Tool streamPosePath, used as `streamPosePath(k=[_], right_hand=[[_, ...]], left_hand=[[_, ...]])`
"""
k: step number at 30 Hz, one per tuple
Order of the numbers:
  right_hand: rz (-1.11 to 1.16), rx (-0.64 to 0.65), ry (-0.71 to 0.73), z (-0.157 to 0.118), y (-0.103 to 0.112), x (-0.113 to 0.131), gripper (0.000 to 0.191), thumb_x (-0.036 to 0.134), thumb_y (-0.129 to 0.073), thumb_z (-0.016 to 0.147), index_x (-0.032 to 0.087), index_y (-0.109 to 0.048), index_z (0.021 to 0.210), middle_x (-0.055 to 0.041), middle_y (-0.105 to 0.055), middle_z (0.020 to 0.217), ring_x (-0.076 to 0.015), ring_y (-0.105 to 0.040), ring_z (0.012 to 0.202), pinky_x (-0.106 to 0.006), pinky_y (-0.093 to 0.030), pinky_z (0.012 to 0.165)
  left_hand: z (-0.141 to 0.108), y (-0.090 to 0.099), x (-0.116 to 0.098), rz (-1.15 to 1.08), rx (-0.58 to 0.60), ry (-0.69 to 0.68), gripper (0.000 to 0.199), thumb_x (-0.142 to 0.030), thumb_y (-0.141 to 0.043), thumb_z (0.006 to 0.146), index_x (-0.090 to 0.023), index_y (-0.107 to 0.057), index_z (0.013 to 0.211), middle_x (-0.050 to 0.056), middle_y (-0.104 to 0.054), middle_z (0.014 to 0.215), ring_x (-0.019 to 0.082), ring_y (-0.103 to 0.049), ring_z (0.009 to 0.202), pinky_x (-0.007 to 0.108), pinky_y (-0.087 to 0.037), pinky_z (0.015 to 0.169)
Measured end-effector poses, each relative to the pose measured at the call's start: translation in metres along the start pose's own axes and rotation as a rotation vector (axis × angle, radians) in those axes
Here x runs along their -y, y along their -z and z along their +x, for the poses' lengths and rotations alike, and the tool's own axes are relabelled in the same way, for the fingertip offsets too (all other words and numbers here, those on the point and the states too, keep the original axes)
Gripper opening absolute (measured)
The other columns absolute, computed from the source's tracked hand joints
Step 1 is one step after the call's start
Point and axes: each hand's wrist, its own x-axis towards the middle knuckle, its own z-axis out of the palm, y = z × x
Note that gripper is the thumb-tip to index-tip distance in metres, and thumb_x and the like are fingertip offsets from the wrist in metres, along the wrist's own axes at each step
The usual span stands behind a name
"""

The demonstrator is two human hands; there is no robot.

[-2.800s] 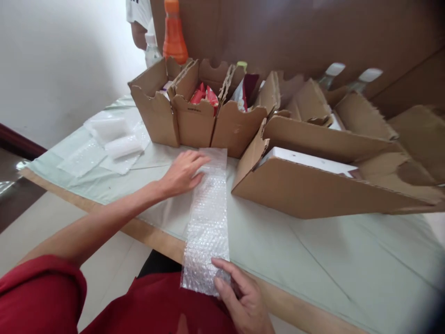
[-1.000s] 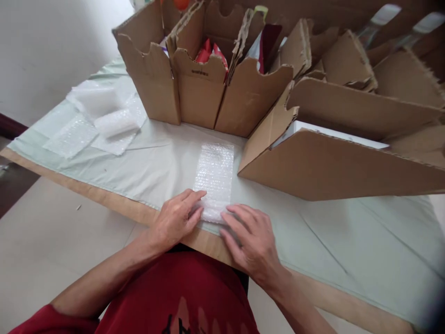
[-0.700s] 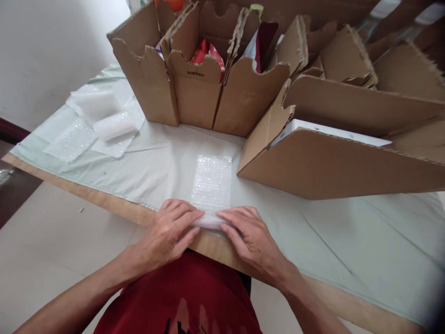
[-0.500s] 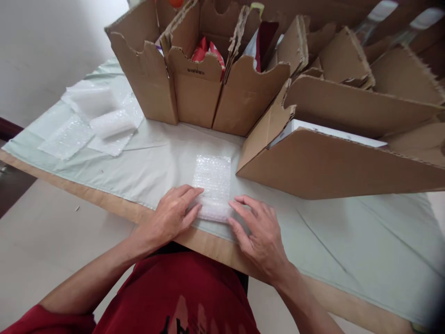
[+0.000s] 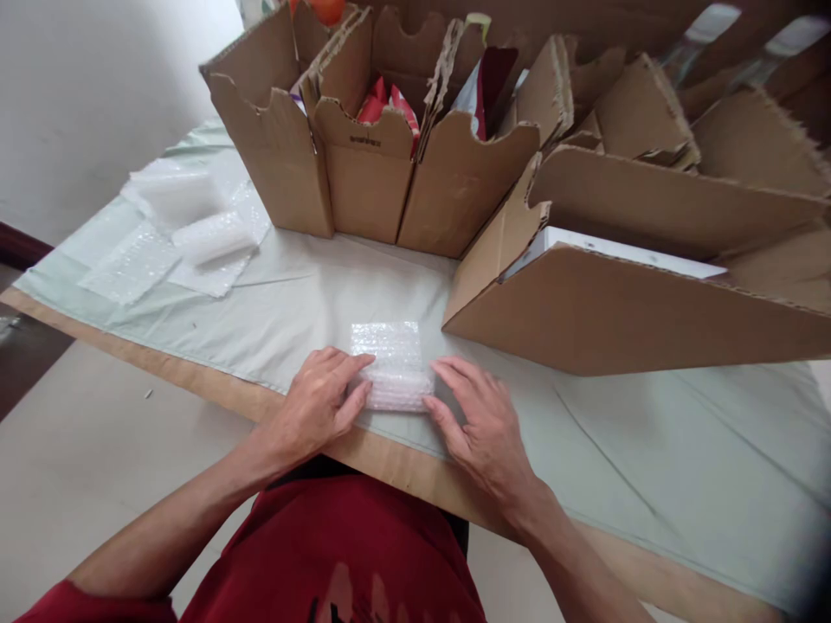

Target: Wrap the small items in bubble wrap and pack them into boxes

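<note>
A sheet of bubble wrap lies near the table's front edge, its near part rolled up and a short flat piece stretching beyond the roll. My left hand grips the roll's left end between thumb and fingers. At the right end, my right hand holds the roll the same way, fingertips against its edge. Whether anything is wrapped inside the roll I cannot tell.
More bubble wrap pieces, some curled, lie at the table's left. Behind the hands stand several cardboard bins with packets in them. A low cardboard box with a white item sits at the right. Clear bottles stand at the back right.
The bubble wrap's flat part has become shorter as the roll has taken up more of it. Both hands stay at the roll's ends, nearly in place.
</note>
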Motion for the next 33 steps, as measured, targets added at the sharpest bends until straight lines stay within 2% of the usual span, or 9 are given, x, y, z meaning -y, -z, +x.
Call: streamPosePath(k=[2,6,10,15,19,22,26,29,33], right_hand=[[-0.081,-0.041,0.064,0.000,-0.004,0.001,0.029,0.027,-0.054,0.103,0.020,-0.059,0.131,-0.0135,-0.068,0.127,-0.0276,-0.064,0.110,-0.043,-0.049,0.089],[-0.157,0.113,0.197,0.016,-0.015,-0.001,0.028,0.019,-0.055,0.099,0.020,-0.063,0.126,-0.0134,-0.069,0.128,-0.0300,-0.062,0.115,-0.046,-0.048,0.093],[-0.079,0.048,0.189,0.033,-0.016,-0.014,0.025,0.016,-0.050,0.102,0.020,-0.068,0.119,-0.0095,-0.075,0.114,-0.0252,-0.067,0.101,-0.043,-0.049,0.088],[0.044,0.003,0.108,0.022,-0.002,0.000,0.027,0.017,-0.050,0.102,0.023,-0.067,0.121,-0.0071,-0.076,0.109,-0.0240,-0.068,0.098,-0.042,-0.046,0.088],[0.263,0.134,0.062,0.005,0.011,0.022,0.022,0.019,-0.053,0.101,0.023,-0.067,0.116,-0.0044,-0.077,0.099,-0.0216,-0.067,0.089,-0.040,-0.047,0.085],[0.323,0.100,-0.107,-0.008,0.019,0.021,0.019,0.028,-0.060,0.097,0.024,-0.068,0.114,-0.0066,-0.075,0.107,-0.0237,-0.068,0.097,-0.041,-0.051,0.089],[0.548,0.059,-0.356,-0.026,0.020,0.011,0.055,0.051,-0.065,0.092,0.022,-0.058,0.138,-0.0134,-0.066,0.130,-0.0264,-0.066,0.113,-0.039,-0.057,0.091],[0.853,0.190,-0.411,-0.035,0.021,0.007,0.045,0.059,-0.058,0.095,0.019,-0.068,0.114,-0.0058,-0.072,0.092,-0.0189,-0.068,0.079,-0.028,-0.056,0.069],[0.688,0.111,-0.405,-0.037,0.065,0.000,0.030,0.050,-0.064,0.093,0.021,-0.072,0.093,-0.0010,-0.068,0.073,-0.0156,-0.061,0.062,-0.025,-0.051,0.057]], left_hand=[[0.009,-0.006,0.005,0.079,-0.026,0.041,0.025,-0.020,-0.051,0.099,-0.014,-0.066,0.118,0.011,-0.070,0.094,0.026,-0.063,0.089,0.044,-0.054,0.082],[0.009,-0.003,0.005,0.025,-0.067,0.144,0.028,-0.024,-0.052,0.100,-0.018,-0.063,0.124,0.010,-0.068,0.104,0.025,-0.065,0.095,0.043,-0.056,0.085],[-0.018,0.012,-0.005,-0.338,-0.137,0.429,0.038,-0.035,-0.058,0.099,-0.022,-0.055,0.134,0.006,-0.068,0.102,0.018,-0.068,0.083,0.035,-0.061,0.075],[-0.037,0.008,-0.022,-0.894,-0.015,0.601,0.075,-0.049,-0.062,0.096,-0.021,-0.028,0.157,0.018,-0.065,0.131,0.028,-0.070,0.116,0.045,-0.061,0.092],[-0.029,-0.006,-0.030,-0.990,0.048,0.607,0.089,-0.055,-0.062,0.093,-0.022,-0.018,0.163,0.013,-0.071,0.116,0.025,-0.072,0.101,0.041,-0.061,0.086],[-0.027,-0.012,-0.034,-1.018,0.035,0.583,0.084,-0.048,-0.063,0.092,-0.027,-0.024,0.162,0.008,-0.070,0.106,0.020,-0.069,0.087,0.032,-0.059,0.077],[-0.032,-0.020,-0.039,-1.010,0.037,0.465,0.073,-0.039,-0.067,0.090,-0.034,-0.038,0.157,0.006,-0.068,0.114,0.015,-0.066,0.079,0.025,-0.057,0.070],[-0.029,-0.024,-0.043,-0.966,0.142,0.406,0.067,-0.038,-0.064,0.093,-0.036,-0.040,0.155,0.004,-0.069,0.108,0.016,-0.068,0.078,0.027,-0.059,0.069],[0.003,-0.010,-0.052,-0.765,0.177,0.172,0.066,-0.040,-0.065,0.094,-0.039,-0.039,0.155,0.007,-0.068,0.124,0.026,-0.071,0.105,0.038,-0.062,0.088]])
